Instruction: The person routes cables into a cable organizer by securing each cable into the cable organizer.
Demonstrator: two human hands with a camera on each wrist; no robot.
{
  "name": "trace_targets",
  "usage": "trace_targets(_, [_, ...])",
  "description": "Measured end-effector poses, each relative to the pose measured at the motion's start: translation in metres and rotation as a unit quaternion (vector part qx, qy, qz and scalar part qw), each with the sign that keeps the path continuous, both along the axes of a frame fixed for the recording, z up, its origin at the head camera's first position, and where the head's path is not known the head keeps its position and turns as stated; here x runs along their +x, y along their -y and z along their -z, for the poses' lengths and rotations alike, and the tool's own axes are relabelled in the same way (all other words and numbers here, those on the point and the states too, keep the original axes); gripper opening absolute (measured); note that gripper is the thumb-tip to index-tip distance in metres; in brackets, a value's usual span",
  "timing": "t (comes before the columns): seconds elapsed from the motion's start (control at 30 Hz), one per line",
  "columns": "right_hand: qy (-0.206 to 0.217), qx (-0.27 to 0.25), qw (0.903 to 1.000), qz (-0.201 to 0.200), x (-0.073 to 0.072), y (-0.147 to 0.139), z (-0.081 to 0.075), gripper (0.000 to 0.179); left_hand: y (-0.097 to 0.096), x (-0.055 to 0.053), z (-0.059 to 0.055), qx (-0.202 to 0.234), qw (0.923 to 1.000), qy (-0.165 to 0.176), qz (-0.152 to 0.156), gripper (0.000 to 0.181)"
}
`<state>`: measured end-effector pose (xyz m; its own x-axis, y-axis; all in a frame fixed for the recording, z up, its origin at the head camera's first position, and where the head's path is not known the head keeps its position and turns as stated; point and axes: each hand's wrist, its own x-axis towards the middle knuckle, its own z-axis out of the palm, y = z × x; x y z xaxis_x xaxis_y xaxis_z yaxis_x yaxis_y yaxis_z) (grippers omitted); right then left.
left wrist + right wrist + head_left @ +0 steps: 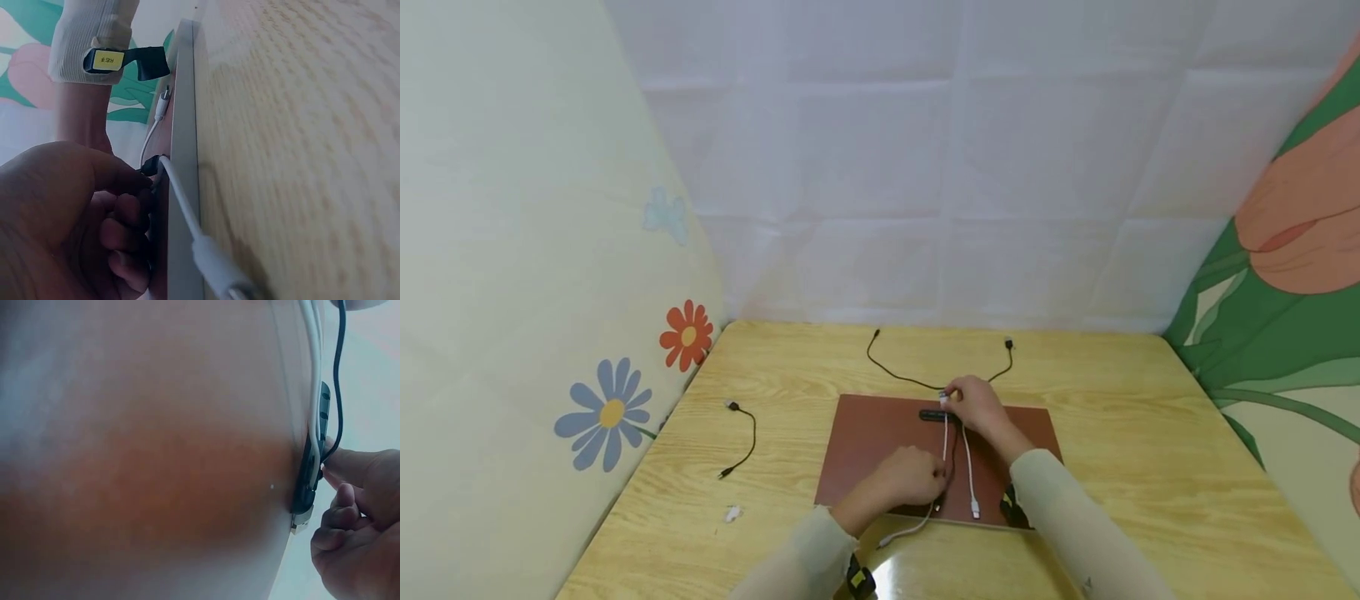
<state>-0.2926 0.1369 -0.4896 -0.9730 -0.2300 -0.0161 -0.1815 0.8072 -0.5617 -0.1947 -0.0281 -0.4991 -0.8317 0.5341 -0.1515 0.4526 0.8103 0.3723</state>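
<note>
**A:** How's this stuff gonna handle?

**B:** From my remote seat: big pale wood-grain table (1150,467), then a flat reddish-brown rectangular board (872,450) on it that looks stiff and steady. On the board sits a slim black plastic-looking notched bar (929,415). I'd guess light and rigid, might skid, so I'd brace its ends. Then the thin round white rubbery-looking cable (945,433): light, floppy, probably a bit slick. I'd grab the plug housing, since yanking the wire could hurt it.

**A:** And where's it sitting in the grip?

**B:** Left hand (912,475) pinches it low down, thumb against finger, near the board's front edge. The free end pokes past that edge, over the table. Right hand (976,404) has thumb and fingertip pinching its top end, by the small white-bodied plug (944,399), right at the bar. The run between is fairly straight. Can't tell if it's seated in a notch, fingers block that.
</note>
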Motion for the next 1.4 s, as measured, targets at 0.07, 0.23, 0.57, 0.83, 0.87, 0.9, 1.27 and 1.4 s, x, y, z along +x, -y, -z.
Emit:
trace_targets(0.07, [-0.004,0.0,1.0,0.002,0.0,0.0001,0.0001,0.024,0.0004,0.0017,0.0005,0.009,1.0,0.0,0.0,0.032])
trace_targets(0.23, [-0.005,0.005,1.0,0.003,0.0018,0.0005,-0.0035,0.023,0.0011,0.0048,-0.0008,0.016,0.9999,0.0,-0.001,0.028])
trace_targets(0.57, [0.0,0.016,0.9998,-0.007,0.0037,0.0024,-0.0051,0.018,0.0019,0.0074,-0.0062,-0.005,0.9999,-0.012,-0.003,0.042])
trace_targets(0.83, [-0.008,0.035,0.9993,-0.011,0.0035,0.0034,-0.0034,0.018,0.0032,0.005,-0.0038,0.001,1.0,-0.007,-0.003,0.043])
trace_targets(0.87, [-0.01,0.038,0.9992,-0.012,0.0037,0.0036,-0.0032,0.018,0.0033,0.0047,-0.0035,0.001,1.0,-0.009,-0.001,0.043])
trace_targets(0.9, [-0.01,0.04,0.9991,-0.012,0.004,0.0038,-0.003,0.017,0.0034,0.0046,-0.0035,0.003,0.9999,-0.01,0.0,0.043])
trace_targets(1.27, [-0.021,0.049,0.9985,-0.009,0.0066,0.0026,-0.0076,0.018,0.0022,0.0065,-0.0063,0.012,0.9999,-0.004,-0.006,0.041])
trace_targets(1.4, [-0.025,0.051,0.9983,-0.013,0.0073,0.0011,-0.0086,0.017,0.0037,0.0071,-0.0054,0.018,0.9998,-0.011,-0.006,0.04])
